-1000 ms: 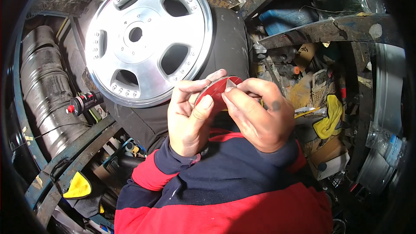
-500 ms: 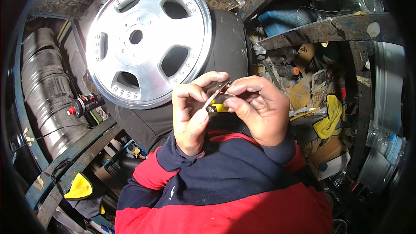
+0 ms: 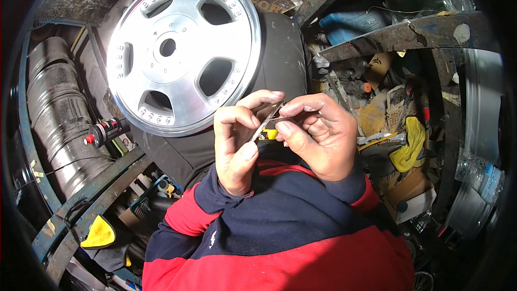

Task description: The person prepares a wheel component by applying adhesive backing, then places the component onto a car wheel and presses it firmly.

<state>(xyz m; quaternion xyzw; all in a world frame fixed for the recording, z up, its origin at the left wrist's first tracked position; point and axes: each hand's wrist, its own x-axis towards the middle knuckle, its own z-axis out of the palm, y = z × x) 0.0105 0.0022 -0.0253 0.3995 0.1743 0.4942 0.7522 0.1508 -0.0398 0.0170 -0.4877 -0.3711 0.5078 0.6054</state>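
A thin flat piece, turned nearly edge-on, is held in front of the torso by the left hand, its grip clamped between thumb and fingers. A thin strip beside the piece's upper part is pinched in the grip of the right hand. Beyond the hands, a silver wheel is laid face up.

The one wheel has five openings. Two hands are below the wheel; one bottle lies left of it.
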